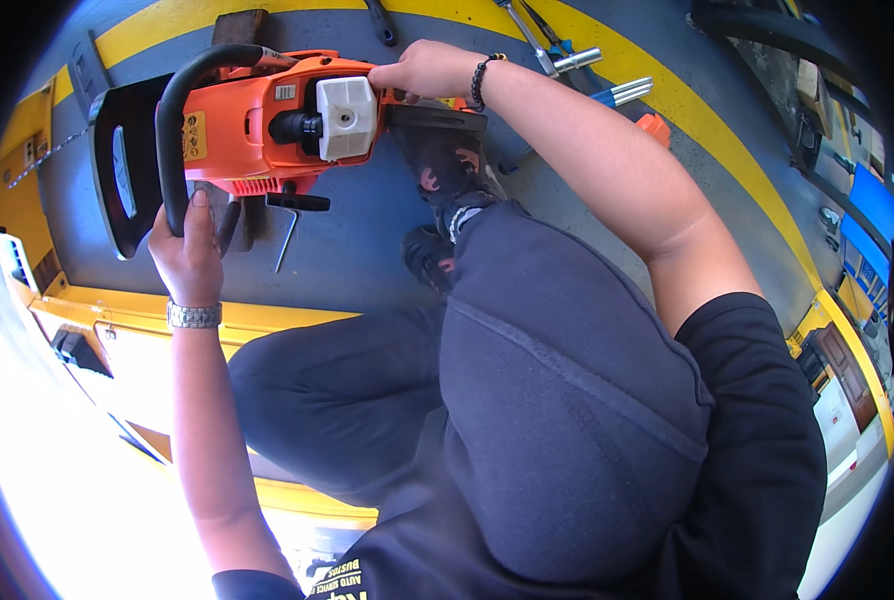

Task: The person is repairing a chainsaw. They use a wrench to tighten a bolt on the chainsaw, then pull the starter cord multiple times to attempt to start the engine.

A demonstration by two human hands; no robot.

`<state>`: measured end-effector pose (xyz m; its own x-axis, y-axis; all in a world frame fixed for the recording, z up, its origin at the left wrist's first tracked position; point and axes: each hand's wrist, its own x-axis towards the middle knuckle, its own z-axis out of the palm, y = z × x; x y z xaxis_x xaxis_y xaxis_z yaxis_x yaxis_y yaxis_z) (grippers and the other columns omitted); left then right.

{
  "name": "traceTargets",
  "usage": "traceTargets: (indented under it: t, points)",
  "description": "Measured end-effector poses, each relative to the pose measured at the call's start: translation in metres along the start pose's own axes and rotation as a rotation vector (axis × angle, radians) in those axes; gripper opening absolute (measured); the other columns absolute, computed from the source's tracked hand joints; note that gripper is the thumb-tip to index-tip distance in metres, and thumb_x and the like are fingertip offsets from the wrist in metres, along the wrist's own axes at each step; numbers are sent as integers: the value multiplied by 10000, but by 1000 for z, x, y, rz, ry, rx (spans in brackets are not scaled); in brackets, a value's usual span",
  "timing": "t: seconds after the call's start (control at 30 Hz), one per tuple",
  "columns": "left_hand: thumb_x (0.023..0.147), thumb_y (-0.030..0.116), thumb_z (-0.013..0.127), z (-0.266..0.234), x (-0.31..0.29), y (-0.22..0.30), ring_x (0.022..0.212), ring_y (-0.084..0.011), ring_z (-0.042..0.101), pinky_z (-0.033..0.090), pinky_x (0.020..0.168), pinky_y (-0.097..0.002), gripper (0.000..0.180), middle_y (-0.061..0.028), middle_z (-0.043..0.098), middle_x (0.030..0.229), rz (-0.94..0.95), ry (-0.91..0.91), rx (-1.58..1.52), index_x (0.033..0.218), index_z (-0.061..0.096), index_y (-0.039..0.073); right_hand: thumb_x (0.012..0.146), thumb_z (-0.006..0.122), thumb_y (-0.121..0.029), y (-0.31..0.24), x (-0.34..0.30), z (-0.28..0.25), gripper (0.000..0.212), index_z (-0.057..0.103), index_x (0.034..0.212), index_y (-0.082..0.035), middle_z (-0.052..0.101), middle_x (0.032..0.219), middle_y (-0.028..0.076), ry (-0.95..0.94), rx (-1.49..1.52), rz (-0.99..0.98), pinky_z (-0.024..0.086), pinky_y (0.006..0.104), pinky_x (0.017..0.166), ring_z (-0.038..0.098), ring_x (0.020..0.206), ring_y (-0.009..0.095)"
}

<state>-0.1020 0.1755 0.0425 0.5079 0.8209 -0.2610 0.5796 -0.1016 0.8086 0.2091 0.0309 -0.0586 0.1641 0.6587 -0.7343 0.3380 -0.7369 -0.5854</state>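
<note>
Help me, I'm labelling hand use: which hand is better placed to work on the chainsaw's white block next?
Probably the right hand: it is beside the white block, while the left hand is farther away, holding the black handle of the orange chainsaw.

left hand (189, 255): gripping black front handle (171, 140)
right hand (425, 72): touching orange chainsaw (232, 118), just beside white cover (346, 118)
silver socket tool (577, 60): on grey floor (352, 255), near yellow edge stripe (709, 128)

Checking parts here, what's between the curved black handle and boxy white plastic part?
Head view: orange plastic housing, its yellow label, and a stubby black cylinder.
</note>
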Motion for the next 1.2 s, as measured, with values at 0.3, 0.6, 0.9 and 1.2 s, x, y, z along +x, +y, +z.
traceTargets:
  t: [0.3, 0.6, 0.9, 1.2]
  points:
    - [1047, 286, 641, -1, -1, 0, 453, -38, 411, 312, 453, -222, 338, 40, 472, 565, -9, 8, 7, 792, 537, 92, 929, 654, -567, 0, -2, 3, 631, 775, 1145, 14, 760, 993, 151, 41, -21, -26, 547, 355, 915, 725, 944, 232]
    - [1016, 289, 678, -1, 2, -5, 482, -26, 442, 328, 453, -203, 287, 48, 515, 599, -39, -11, -38, 843, 590, 77, 900, 681, -585, 23, 12, 18, 644, 770, 1119, 14, 751, 987, 145, 98, 223, -67, 550, 365, 855, 715, 897, 234]
    - [1038, 302, 646, 1, -1, -3, 464, -36, 424, 313, 451, -212, 324, 40, 496, 578, -21, -17, -27, 805, 561, 92, 892, 707, -568, 13, 5, 10, 628, 765, 1106, 19, 750, 1018, 150, 26, 236, -7, 548, 355, 876, 712, 927, 218]
    - [1015, 306, 677, -7, 1, -11, 472, -38, 447, 330, 450, -209, 302, 39, 516, 588, -15, -16, -29, 829, 588, 85, 925, 702, -518, -8, -12, 2, 580, 768, 1126, 22, 748, 1047, 154, 50, 160, 41, 527, 346, 929, 704, 989, 216]
